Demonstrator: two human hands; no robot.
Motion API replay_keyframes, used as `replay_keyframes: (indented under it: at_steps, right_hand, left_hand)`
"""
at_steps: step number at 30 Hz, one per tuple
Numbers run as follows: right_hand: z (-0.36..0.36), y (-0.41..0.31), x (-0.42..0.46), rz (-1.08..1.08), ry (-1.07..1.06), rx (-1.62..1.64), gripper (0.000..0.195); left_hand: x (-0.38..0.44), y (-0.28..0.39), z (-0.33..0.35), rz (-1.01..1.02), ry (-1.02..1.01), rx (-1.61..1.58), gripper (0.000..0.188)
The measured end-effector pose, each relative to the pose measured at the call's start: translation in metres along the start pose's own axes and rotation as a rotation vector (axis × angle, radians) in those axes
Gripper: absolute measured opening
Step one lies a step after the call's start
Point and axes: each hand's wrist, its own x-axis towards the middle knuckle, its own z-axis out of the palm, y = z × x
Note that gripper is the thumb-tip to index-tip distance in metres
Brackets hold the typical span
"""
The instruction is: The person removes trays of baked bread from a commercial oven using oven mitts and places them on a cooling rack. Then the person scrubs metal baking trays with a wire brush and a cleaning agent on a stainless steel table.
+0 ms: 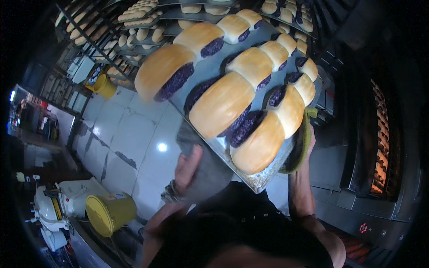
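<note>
A metal baking tray (214, 72) is held up in front of my chest, tilted in view, with one corner towards me. On it sit rows of golden bread buns (224, 107) with dark purple filling showing at their sides. My left hand (189, 165) grasps a grey cloth (212, 172) against the tray's left edge; its fingers are hidden. At the right edge, my right hand (312, 142) grips the tray through a green-edged cloth pad (304, 144), which covers most of the fingers.
A rack (90, 38) with several bread trays stands ahead to the left. To the right is an oven with a glowing opening (380, 160). A lidded yellow bucket (112, 212) and a white machine (50, 207) are at lower left. A yellow tub (104, 86) stands by the rack on the tiled floor (127, 134).
</note>
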Motion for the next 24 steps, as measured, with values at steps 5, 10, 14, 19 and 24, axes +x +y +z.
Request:
replay_keyframes:
  at_steps: [5, 10, 14, 19, 24]
  right_hand:
    - [0.004, 0.003, 0.009, -0.003, 0.033, -0.034, 0.038]
    - [0.025, -0.007, 0.004, 0.064, 0.036, -0.044, 0.038]
    - [0.008, -0.014, 0.02, 0.079, -0.027, -0.055, 0.037]
    - [-0.008, -0.031, 0.036, 0.061, 0.004, -0.158, 0.036]
    - [-0.028, -0.048, 0.075, 0.042, -0.004, -0.289, 0.036]
  left_hand:
    - [0.055, 0.005, -0.068, 0.015, -0.43, -0.88, 0.045]
    - [0.08, 0.054, -0.029, 0.208, -0.065, -0.461, 0.05]
    - [0.089, 0.056, -0.026, 0.185, -0.454, -0.451, 0.052]
    - [0.112, 0.015, -0.046, 0.034, -0.271, -0.447, 0.05]
    - [0.106, -0.004, -0.039, -0.051, -0.051, -0.53, 0.044]
